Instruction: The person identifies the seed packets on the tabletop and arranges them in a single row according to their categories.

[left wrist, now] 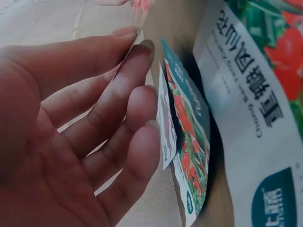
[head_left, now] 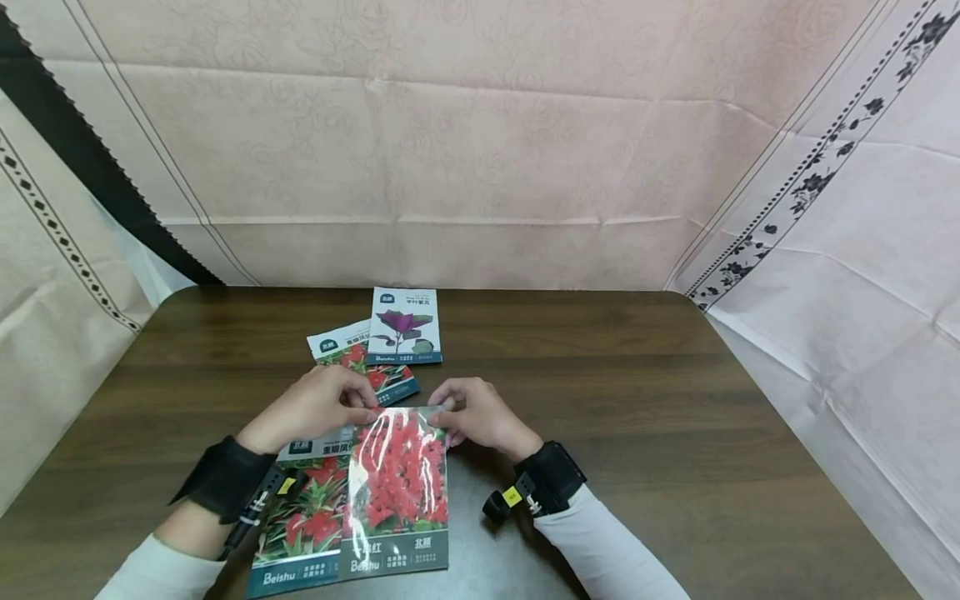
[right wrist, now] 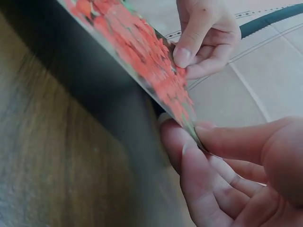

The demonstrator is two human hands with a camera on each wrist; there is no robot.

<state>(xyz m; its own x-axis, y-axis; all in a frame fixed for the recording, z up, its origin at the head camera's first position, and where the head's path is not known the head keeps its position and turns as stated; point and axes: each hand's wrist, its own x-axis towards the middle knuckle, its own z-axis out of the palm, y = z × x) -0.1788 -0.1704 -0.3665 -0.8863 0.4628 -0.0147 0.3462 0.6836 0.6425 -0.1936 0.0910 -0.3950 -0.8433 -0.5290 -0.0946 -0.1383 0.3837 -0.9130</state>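
Note:
Both hands hold a glossy seed packet (head_left: 401, 479) with red flowers by its top edge. My left hand (head_left: 321, 402) pinches its upper left corner between thumb and index finger; in the left wrist view the other fingers (left wrist: 142, 144) are bent and hold nothing. At the upper right corner my right hand (head_left: 483, 417) pinches the packet between thumb and fingers, as the right wrist view also shows. The packet is tilted and partly covers another large seed packet (head_left: 307, 525) with red flowers and green leaves, marked Beishu.
Beyond the hands, a seed packet with a purple plant (head_left: 405, 329) overlaps a red-flower packet (head_left: 393, 385) on the brown wooden table (head_left: 637, 417). A grey area (head_left: 480, 550) lies at the near edge. Pale patterned cloth (head_left: 487, 167) hangs behind and at the sides.

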